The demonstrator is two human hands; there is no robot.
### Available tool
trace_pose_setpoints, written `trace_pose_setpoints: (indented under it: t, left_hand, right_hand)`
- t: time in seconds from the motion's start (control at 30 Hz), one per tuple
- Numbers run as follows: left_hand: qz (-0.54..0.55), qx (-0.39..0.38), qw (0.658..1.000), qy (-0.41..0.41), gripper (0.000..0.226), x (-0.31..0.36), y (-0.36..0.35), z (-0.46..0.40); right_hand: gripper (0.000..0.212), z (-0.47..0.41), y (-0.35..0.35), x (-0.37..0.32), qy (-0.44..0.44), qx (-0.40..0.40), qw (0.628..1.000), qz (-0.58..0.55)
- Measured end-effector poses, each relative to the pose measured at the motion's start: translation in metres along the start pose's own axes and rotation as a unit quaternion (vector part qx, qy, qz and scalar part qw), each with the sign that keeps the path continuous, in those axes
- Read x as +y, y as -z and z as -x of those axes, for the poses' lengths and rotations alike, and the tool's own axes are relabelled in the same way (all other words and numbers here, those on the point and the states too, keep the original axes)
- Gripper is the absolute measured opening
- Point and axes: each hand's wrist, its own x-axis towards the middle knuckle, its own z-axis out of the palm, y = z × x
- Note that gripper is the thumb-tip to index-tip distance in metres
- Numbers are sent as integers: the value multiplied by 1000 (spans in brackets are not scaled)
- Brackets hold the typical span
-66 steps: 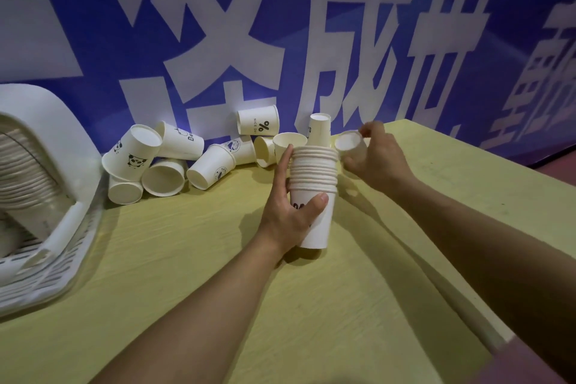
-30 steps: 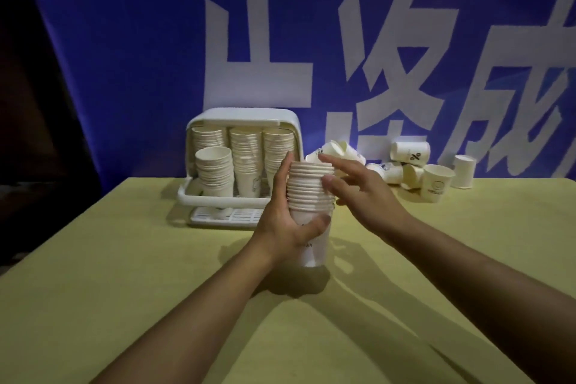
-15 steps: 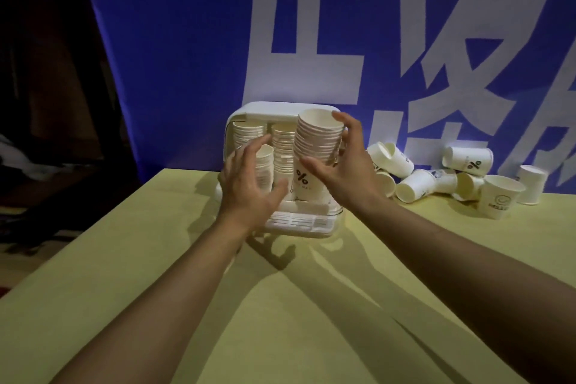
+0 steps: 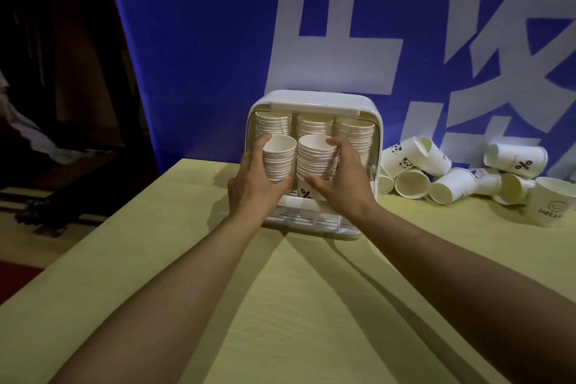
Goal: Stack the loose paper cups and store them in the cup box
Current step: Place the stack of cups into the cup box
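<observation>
Left hand: curled round the shorter cup stack at the front left of the cup box, fingers behind it and thumb low in front, apparently steadying it so the neighbour can go in beside it
Right hand: clamped on the taller cup stack, fingertips at the rim, thumb under the lower cups near the "%" print; grip spread along the height, probably to keep the nested cups from sliding apart
Hands together: close, one stack each, the two stacks touching or nearly so between them
Taller cup stack: upright, mouth up, at the front middle of the box; whether its base already rests on the box floor cannot be told, hidden by the hands
Cup box: white, rounded, front open, standing on the table against the banner; three full stacks along the back row, hence the new ones going in front
Slatted tray: sticks out at the foot of the box, below both wrists
Loose paper cups: heap to the right of the box, well apart from the hands, mostly on their sides, some with panda or "%" prints, one upright at the far right
Table: yellow-green top, carrying box and heap
Banner: blue with large white characters, behind everything
Stage, as a judgement: storing one finished stack; loose cups left to nest
</observation>
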Motion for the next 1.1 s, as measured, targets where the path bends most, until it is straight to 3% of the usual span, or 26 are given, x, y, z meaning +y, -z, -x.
trace_pose_setpoints:
  t: [0.3,0.57,0.73,0.8,0.87,0.97,1.1]
  left_hand:
    - [-4,12,1000,-6,94,-11,6,-3]
    - [8,-6,1000,3,96,-11,10,0]
    - [4,-34,999,21,113,-9,13,-1]
    - [8,3,1000,23,115,-8,15,2]
    - [20,84,996,-7,102,-4,16,9]
    - [112,207,968,-82,58,7,11,18]
    - [264,217,935,-91,34,46,-5,41]
  right_hand:
    - [78,-9,-2,-5,-9,-64,997,33]
    - [83,-8,-1,-6,-12,-70,997,31]
    - [101,-7,3,-8,-12,-99,995,27]
    - [106,-6,8,-9,-1,-92,995,28]
    - [99,-3,19,-10,14,-78,996,37]
    - [83,3,44,-8,29,-63,995,70]
    - [56,18,83,2,44,-57,991,111]
